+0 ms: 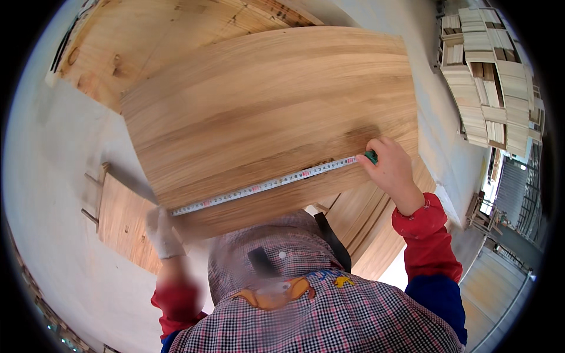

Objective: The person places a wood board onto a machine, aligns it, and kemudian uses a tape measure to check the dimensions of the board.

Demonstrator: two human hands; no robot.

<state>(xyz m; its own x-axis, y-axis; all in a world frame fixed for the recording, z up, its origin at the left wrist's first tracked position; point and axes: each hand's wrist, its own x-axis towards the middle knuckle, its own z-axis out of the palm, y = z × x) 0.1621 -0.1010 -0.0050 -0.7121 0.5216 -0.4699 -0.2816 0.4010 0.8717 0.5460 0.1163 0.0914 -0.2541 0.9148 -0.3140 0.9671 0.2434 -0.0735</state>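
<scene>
Checked apron [376, 306], orange motif [302, 287] on it; beside it, blue sleeves [436, 301] with red cuffs [426, 235], a white glove [166, 242] on the left hand [162, 230].

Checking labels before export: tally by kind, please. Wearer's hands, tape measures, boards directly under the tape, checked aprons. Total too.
Hands: 2 (left hand, blurred; right hand)
Tape measure: 1
Wooden board directly under the tape: 1
Checked apron: 1
Total: 5
</scene>
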